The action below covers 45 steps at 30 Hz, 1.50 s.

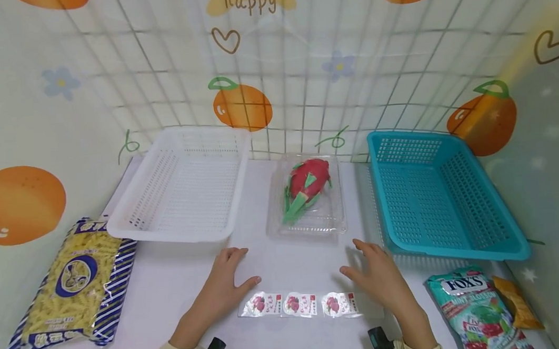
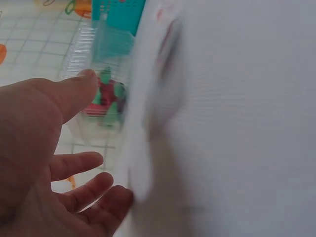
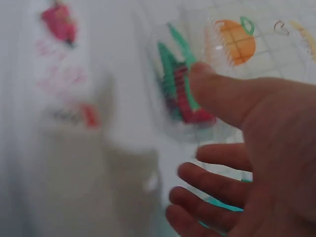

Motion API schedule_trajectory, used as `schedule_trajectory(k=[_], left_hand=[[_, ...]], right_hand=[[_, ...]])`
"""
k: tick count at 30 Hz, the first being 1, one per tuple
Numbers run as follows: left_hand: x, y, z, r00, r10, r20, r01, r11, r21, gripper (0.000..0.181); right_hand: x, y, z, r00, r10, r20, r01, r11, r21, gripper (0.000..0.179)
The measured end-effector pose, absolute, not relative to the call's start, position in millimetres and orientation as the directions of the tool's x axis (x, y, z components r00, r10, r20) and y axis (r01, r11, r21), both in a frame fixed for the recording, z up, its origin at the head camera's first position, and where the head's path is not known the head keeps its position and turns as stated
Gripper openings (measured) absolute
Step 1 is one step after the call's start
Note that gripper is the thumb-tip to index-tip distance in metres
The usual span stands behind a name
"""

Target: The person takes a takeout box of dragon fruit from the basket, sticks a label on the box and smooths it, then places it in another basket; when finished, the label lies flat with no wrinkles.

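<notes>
My left hand is above the white table with thumb and fingers spread, holding nothing. Opposite it, my right hand has its fingers apart and holds nothing either. Between and just below them lies a strip of stickers with three dragon fruit pictures. Beyond the hands stands a clear plastic clamshell box with a red and green dragon fruit inside. In the left wrist view the fingers are loosely bent around nothing. The right wrist view shows the dragon fruit behind the thumb.
A white basket stands back left, a teal basket back right. A yellow pasta bag lies at the left. A FOX'S candy bag and a small orange packet lie front right. A patterned curtain with wire grid closes the back.
</notes>
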State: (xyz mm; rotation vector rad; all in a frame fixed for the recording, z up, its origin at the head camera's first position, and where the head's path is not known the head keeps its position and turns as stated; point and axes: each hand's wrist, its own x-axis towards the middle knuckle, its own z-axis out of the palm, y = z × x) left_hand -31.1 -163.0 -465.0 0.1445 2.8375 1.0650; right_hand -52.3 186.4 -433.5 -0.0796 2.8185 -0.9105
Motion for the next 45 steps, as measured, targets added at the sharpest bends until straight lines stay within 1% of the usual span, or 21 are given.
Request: schedule_trajectory(k=[4, 7, 14, 20, 26, 30, 34, 39, 43, 45], left_hand=[[-17.7, -167.0, -468.5, -0.991, 0.105, -0.083, 0.026, 0.761, 0.649, 0.07], [-10.8, -167.2, -468.7, -0.99, 0.099, -0.098, 0.008, 0.744, 0.668, 0.071], [-1.4, -166.8, -470.5, -0.991, 0.072, -0.11, -0.023, 0.732, 0.681, 0.07], [2.4, -166.7, -474.8, -0.991, 0.099, -0.094, 0.009, 0.737, 0.675, 0.066], [4.3, -169.7, -482.2, -0.984, 0.174, -0.047, 0.111, 0.789, 0.604, 0.068], [4.6, -169.8, -483.5, -0.969, 0.245, -0.041, 0.176, 0.794, 0.582, 0.058], [4.2, -167.2, -479.6, -0.957, 0.288, -0.047, 0.209, 0.789, 0.577, 0.046], [3.1, -163.6, -471.3, -0.943, 0.33, -0.047, 0.251, 0.795, 0.552, 0.037], [2.1, -164.3, -467.6, -0.934, 0.347, -0.091, 0.233, 0.78, 0.581, 0.027], [-0.5, -165.4, -466.7, -0.931, 0.35, -0.108, 0.22, 0.769, 0.6, 0.021]], right_hand=[[-42.0, 194.0, -442.8, -0.973, -0.069, -0.221, 0.066, 0.834, -0.548, 0.077], [-35.5, 198.6, -447.9, -0.974, -0.047, -0.22, 0.082, 0.838, -0.54, 0.075], [-20.6, 202.1, -451.6, -0.976, -0.063, -0.206, 0.06, 0.838, -0.542, 0.08], [-11.1, 202.6, -453.5, -0.982, -0.089, -0.167, 0.013, 0.849, -0.529, 0.072], [-9.2, 199.4, -455.8, -0.978, -0.092, -0.186, 0.019, 0.853, -0.521, 0.062], [-8.7, 197.6, -453.6, -0.977, -0.095, -0.193, 0.016, 0.862, -0.506, 0.052], [-8.8, 197.1, -449.7, -0.976, -0.09, -0.199, 0.023, 0.864, -0.503, 0.043], [-8.9, 195.2, -447.6, -0.964, -0.063, -0.257, 0.082, 0.851, -0.519, 0.033], [-8.7, 193.3, -448.0, -0.95, -0.067, -0.306, 0.116, 0.831, -0.544, 0.021], [-8.6, 193.0, -448.6, -0.948, -0.082, -0.306, 0.104, 0.83, -0.547, 0.017]])
